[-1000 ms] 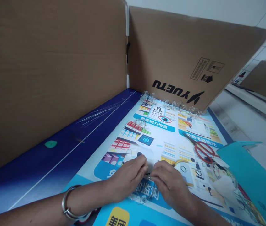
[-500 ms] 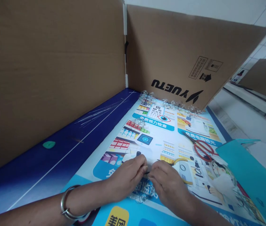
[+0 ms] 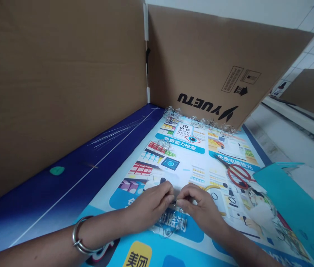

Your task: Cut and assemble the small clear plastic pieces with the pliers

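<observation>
My left hand [image 3: 153, 205] and my right hand [image 3: 201, 209] meet over a printed poster [image 3: 190, 163] that covers the table. Both pinch a small thing between their fingertips, too small to name. A tangle of thin clear wire or beads [image 3: 169, 224] lies on the poster just under the hands. A metal bangle [image 3: 79, 239] sits on my left wrist.
Cardboard walls stand at the left [image 3: 62, 81] and at the back [image 3: 215, 63]. A row of clear bead-like pieces [image 3: 201, 122] lies along the back wall. Red-handled scissors [image 3: 236, 172] rest on the poster at right. A teal card [image 3: 293, 207] lies at far right.
My right hand has slid a little up and left, closer to my left hand. The view has shifted slightly.
</observation>
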Demonstrator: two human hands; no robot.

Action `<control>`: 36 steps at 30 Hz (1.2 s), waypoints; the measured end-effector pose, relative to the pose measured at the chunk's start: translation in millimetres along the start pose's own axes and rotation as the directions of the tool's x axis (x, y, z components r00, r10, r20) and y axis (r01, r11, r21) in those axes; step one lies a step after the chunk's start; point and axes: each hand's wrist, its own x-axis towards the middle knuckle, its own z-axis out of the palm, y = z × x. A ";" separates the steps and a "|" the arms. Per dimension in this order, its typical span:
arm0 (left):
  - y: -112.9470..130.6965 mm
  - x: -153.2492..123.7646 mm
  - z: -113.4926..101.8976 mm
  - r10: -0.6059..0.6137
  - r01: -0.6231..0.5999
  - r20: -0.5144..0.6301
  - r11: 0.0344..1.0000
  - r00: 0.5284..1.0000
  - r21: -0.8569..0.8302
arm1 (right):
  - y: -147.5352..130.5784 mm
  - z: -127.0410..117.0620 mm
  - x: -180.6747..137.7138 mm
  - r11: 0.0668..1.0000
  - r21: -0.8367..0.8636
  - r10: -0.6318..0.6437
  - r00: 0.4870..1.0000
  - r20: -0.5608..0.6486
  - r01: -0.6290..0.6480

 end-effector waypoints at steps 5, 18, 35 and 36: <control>-4.0 2.6 -1.0 0.028 -0.028 0.031 0.999 0.999 -0.018 | 1.9 0.5 -0.7 0.999 0.023 0.035 0.999 -0.010 -0.034; 0.5 3.4 -3.3 0.097 -0.096 0.030 0.994 0.995 -0.042 | -1.5 -1.8 0.7 0.999 -0.015 0.053 0.998 0.022 -0.052; -2.2 6.8 -10.6 -0.067 0.067 -0.004 0.993 0.998 -0.099 | 28.8 -62.4 -5.6 0.557 -0.810 0.054 0.965 0.255 0.183; -2.2 6.8 -10.5 -0.073 0.072 -0.003 0.992 0.997 -0.099 | 29.4 -63.3 -6.8 0.552 -0.816 0.046 0.970 0.238 0.174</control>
